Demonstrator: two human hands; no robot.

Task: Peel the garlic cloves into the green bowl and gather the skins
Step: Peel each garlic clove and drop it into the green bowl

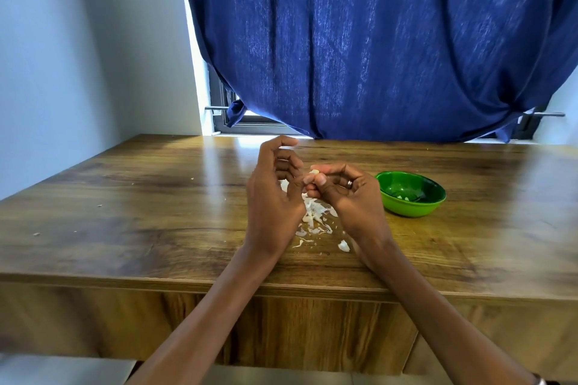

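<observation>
Glossy wooden table (pixel 125 197) under a blue curtain (pixel 375 40), and peeling is mid-flow! Right hand (pixel 344 194) pinches a pale garlic clove (pixel 314 172) at its fingertips; left hand (pixel 275 197) curls beside it, contents unclear. Papery white skins (pixel 316 219) lie scattered below the fingers, ungathered. The green plastic bowl (pixel 409 206), right of them, looks nearly empty.

Green bowl (pixel 410 197), blue curtain (pixel 375 40)
</observation>
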